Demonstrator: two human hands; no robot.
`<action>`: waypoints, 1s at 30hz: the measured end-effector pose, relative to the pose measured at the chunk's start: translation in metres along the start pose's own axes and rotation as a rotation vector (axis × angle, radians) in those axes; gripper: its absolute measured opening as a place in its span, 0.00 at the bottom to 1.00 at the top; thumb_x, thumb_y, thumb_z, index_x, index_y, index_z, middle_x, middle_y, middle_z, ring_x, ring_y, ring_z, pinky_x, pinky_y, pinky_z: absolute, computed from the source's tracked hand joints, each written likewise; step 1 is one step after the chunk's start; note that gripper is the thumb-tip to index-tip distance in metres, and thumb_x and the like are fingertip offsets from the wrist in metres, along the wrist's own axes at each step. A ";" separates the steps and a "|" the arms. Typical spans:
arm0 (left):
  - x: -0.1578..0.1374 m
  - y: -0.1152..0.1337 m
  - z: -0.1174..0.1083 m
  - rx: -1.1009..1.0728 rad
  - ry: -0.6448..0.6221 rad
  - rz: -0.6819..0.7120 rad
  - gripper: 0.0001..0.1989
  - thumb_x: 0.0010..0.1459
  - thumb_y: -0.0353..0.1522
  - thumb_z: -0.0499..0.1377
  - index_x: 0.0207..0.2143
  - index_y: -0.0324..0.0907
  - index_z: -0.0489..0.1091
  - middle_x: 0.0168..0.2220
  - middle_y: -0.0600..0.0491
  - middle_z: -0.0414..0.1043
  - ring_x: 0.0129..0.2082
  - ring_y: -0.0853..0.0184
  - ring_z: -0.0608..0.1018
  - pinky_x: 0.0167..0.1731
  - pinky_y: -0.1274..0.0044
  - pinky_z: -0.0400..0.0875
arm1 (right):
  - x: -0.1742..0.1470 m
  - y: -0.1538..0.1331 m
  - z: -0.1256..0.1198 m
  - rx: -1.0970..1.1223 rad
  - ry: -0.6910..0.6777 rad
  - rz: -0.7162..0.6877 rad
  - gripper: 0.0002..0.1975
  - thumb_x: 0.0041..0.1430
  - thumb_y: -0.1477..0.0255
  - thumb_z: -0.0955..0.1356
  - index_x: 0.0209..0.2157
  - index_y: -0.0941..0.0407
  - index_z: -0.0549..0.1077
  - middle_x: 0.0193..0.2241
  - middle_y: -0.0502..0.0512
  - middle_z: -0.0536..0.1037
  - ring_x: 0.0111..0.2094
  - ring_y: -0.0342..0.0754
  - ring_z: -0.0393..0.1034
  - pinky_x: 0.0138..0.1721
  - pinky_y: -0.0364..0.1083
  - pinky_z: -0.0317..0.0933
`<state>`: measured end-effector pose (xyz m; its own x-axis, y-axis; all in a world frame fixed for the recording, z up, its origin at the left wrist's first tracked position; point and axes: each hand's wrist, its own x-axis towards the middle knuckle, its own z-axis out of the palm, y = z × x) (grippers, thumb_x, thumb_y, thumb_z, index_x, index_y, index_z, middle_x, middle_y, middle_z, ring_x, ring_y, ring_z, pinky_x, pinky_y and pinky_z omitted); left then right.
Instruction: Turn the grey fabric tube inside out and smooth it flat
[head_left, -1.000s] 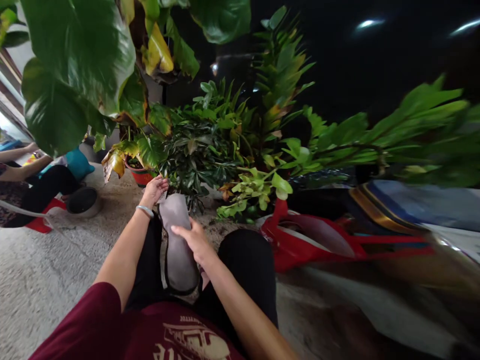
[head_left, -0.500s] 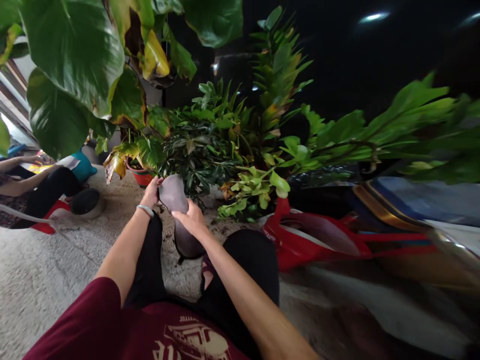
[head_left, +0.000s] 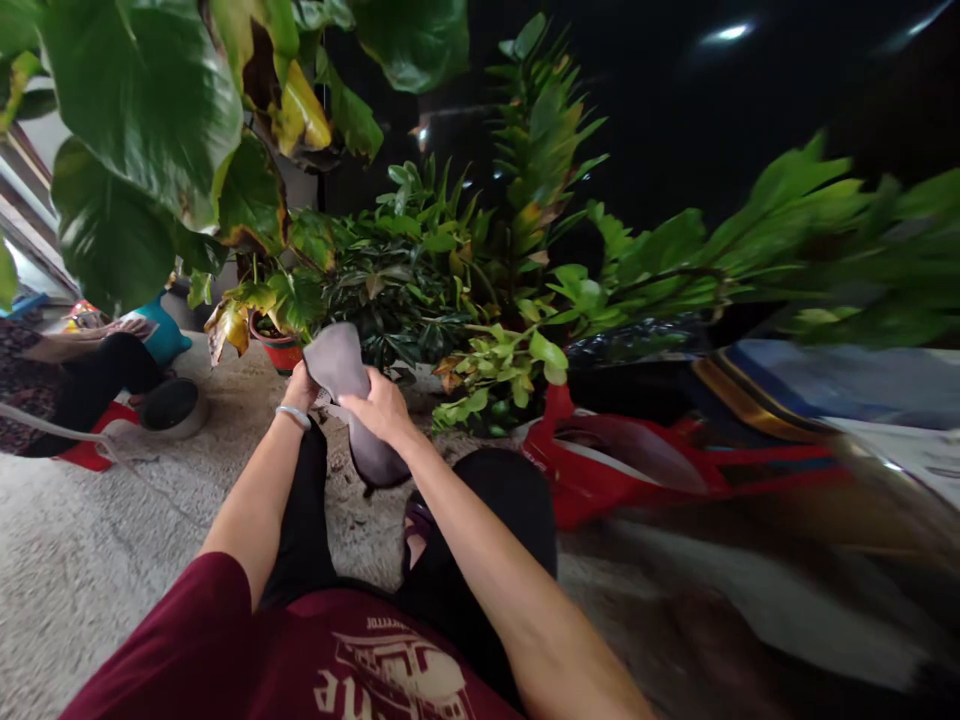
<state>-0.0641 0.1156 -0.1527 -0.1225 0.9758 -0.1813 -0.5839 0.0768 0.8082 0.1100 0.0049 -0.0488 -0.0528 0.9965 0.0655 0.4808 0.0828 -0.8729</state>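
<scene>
Shown with leafy plants (head_left: 405,265) beyond the left hand (head_left: 300,388), a red item (head_left: 555,485) right of the right hand (head_left: 384,406), and, between, a grey sole-shaped piece (head_left: 336,358), gripped near its far end by the former and at mid-length by the latter.

Around me, a rough grey concrete floor (head_left: 82,570); a low red stool (head_left: 85,458) at left; leafy plants (head_left: 420,235) against a dark backdrop (head_left: 660,110) with white lights (head_left: 733,34).

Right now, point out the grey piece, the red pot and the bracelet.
Grey piece (head_left: 340,366), head view: its upper part.
Red pot (head_left: 281,354), head view: its outer wall.
Bracelet (head_left: 294,413), head view: its band.
</scene>
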 end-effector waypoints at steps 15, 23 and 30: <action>-0.033 0.009 0.014 0.016 0.052 0.010 0.16 0.44 0.31 0.70 0.33 0.43 0.66 0.30 0.57 0.74 0.29 0.68 0.77 0.32 0.75 0.71 | -0.030 0.023 -0.039 0.287 0.207 0.120 0.26 0.41 0.61 0.74 0.43 0.56 0.77 0.38 0.58 0.84 0.39 0.59 0.78 0.43 0.54 0.70; -0.032 0.016 0.015 -0.102 0.003 0.038 0.14 0.49 0.34 0.67 0.24 0.42 0.62 0.22 0.59 0.65 0.29 0.69 0.77 0.37 0.73 0.74 | -0.058 0.025 -0.069 0.321 0.333 0.080 0.28 0.43 0.58 0.75 0.46 0.56 0.76 0.42 0.60 0.83 0.42 0.60 0.78 0.46 0.54 0.70; -0.034 0.014 0.021 -0.054 -0.032 0.024 0.15 0.54 0.32 0.64 0.46 0.42 0.74 0.35 0.54 0.76 0.28 0.70 0.77 0.33 0.74 0.73 | -0.023 0.024 -0.047 0.616 0.283 0.364 0.22 0.38 0.65 0.74 0.39 0.55 0.75 0.37 0.61 0.84 0.37 0.59 0.79 0.37 0.53 0.72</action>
<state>-0.0515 0.0876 -0.1236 -0.1115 0.9834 -0.1431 -0.6239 0.0428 0.7803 0.1644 -0.0156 -0.0486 0.2811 0.9320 -0.2289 -0.1535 -0.1918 -0.9694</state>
